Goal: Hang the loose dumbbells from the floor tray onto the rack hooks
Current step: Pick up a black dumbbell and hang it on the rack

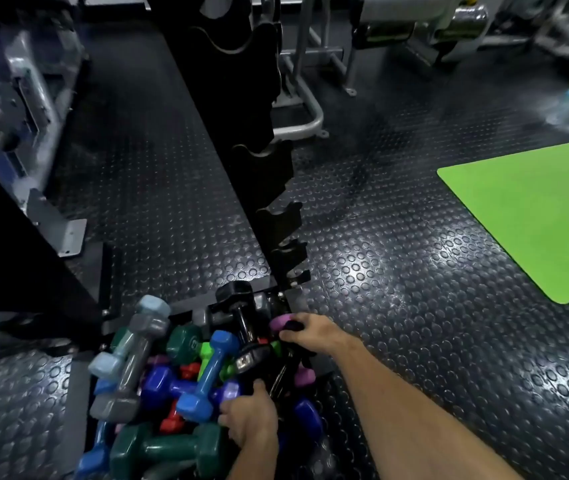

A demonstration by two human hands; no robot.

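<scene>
both hands (pixel 312 332) (pixel 250 415) grip a black dumbbell (pixel 259 362) in the floor tray (pixel 113 317).

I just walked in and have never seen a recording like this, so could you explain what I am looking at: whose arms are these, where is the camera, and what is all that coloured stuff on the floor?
There is no machine here. A person wears a camera on the head, looking forward and down, so you see their own two bare arms.

The coloured pile is loose dumbbells heaped in a floor tray: blue, green, grey, purple, red and black ones. The tall black post rising from it is the rack, and its side brackets are the rack hooks, which look empty.

The left hand and the right hand both reach into the pile. Each seems to grip something dark, perhaps a black dumbbell, but blur hides exactly what. A green mat lies on the studded floor to the right.
</scene>
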